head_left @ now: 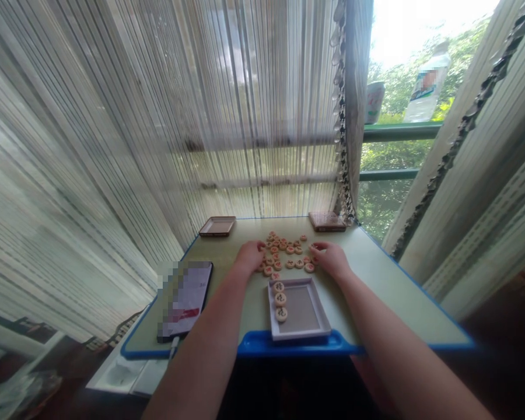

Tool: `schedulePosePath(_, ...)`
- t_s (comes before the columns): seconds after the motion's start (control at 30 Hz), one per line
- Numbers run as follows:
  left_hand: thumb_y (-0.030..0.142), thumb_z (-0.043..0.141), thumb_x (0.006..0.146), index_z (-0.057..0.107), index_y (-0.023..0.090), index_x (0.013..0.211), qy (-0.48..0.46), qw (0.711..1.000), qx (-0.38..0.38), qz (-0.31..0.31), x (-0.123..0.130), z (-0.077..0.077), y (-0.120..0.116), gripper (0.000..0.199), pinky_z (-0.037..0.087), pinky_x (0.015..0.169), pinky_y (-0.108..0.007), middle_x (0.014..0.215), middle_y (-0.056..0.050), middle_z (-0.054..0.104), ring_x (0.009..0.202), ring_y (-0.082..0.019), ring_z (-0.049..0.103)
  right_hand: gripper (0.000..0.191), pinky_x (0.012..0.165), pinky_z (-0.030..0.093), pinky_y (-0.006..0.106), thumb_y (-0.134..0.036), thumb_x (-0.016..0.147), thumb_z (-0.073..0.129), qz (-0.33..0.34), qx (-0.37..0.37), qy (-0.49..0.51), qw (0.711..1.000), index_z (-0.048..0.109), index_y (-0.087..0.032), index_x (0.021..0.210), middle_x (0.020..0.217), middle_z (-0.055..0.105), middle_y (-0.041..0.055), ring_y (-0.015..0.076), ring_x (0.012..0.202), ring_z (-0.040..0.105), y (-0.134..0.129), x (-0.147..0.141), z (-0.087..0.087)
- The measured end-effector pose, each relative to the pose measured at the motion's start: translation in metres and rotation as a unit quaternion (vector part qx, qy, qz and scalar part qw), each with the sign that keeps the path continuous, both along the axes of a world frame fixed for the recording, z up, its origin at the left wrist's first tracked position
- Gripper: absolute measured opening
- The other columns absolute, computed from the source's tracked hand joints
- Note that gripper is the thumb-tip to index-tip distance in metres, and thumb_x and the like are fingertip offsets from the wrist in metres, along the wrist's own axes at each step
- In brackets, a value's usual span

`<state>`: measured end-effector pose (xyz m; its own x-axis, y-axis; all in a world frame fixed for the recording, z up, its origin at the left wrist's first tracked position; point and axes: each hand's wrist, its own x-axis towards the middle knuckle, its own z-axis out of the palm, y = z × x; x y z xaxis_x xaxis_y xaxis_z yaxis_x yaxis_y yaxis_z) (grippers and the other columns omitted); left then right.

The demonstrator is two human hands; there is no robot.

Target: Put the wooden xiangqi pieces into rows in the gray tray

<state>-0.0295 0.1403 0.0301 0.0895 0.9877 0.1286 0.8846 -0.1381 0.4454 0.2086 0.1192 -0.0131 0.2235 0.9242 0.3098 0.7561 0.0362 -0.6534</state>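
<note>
Round wooden xiangqi pieces (282, 245) with red and black characters lie scattered across the middle of the table. My left hand (251, 255) rests at the left edge of these pieces, fingers bent; what it touches is too small to tell. On the right side, my right hand (328, 256) has thumb and fingertips together at a piece (313, 247) by the edge of the spread. Closer to me, a white-rimmed box tray (322, 309) holds three pieces (280, 300) with black characters in a column along its left wall.
A phone (188, 300) with a cable lies at the table's left. An open box lid (217, 226) sits at the far left, a closed box (326, 221) at the far right. Blue edging (437, 344) rims the table. String curtains hang behind; a bottle (427, 87) and can (374, 102) stand on a rail.
</note>
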Motion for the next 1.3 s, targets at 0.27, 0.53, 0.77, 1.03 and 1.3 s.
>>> schedulePosePath(0.27,0.007,0.055,0.069,0.066,0.014,0.096,-0.101,0.994,-0.020,0.028,-0.010,-0.009,0.012,0.030,0.046,0.080,-0.023,0.098,-0.008,0.069,0.089,-0.016,0.063,0.037,0.083,0.043,0.035,-0.035,0.077,0.050,0.017,-0.008,-0.050,0.999,0.068,-0.014,0.101,0.092,0.068,0.0108,0.0239,0.089,0.060,-0.002,-0.001,-0.002)
schedulePosePath(0.53,0.017,0.056,0.073,0.067,0.016,0.095,-0.063,0.998,0.000,0.000,-0.012,-0.006,0.012,0.025,0.045,0.080,-0.024,0.097,-0.008,0.069,0.090,-0.017,0.062,0.023,0.074,0.045,0.031,-0.027,0.073,0.055,0.180,-0.009,-0.034,0.983,0.071,-0.019,0.087,0.089,0.066,0.0072,0.0192,0.080,0.058,-0.010,-0.027,0.028)
schedulePosePath(0.77,0.035,0.062,0.069,0.071,0.020,0.081,0.002,0.996,-0.081,-0.047,-0.016,-0.003,0.001,0.020,0.046,0.066,-0.025,0.079,-0.006,0.071,0.074,-0.018,0.064,0.022,0.076,0.043,0.028,-0.024,0.071,0.059,0.329,-0.029,-0.180,0.927,0.072,-0.025,0.089,0.090,0.069,0.0047,0.0199,0.085,0.059,0.007,-0.087,0.049)
schedulePosePath(1.03,0.019,0.058,0.070,0.070,0.020,0.089,-0.052,0.996,-0.068,-0.033,-0.022,0.005,-0.005,0.023,0.045,0.076,-0.025,0.091,-0.006,0.071,0.084,-0.017,0.063,0.021,0.073,0.043,0.026,-0.023,0.076,0.054,0.324,-0.006,-0.105,0.940,0.071,-0.020,0.088,0.086,0.069,0.0050,0.0177,0.081,0.060,0.017,-0.089,0.037)
schedulePosePath(1.3,0.032,0.067,0.060,0.069,0.018,0.078,0.009,0.990,-0.134,-0.042,-0.025,0.010,-0.018,0.023,0.044,0.060,-0.025,0.074,-0.006,0.070,0.068,-0.019,0.063,0.012,0.080,0.041,0.029,-0.027,0.071,0.061,0.336,-0.009,-0.134,0.932,0.071,-0.023,0.078,0.084,0.067,0.0038,0.0184,0.084,0.057,0.012,-0.084,0.032)
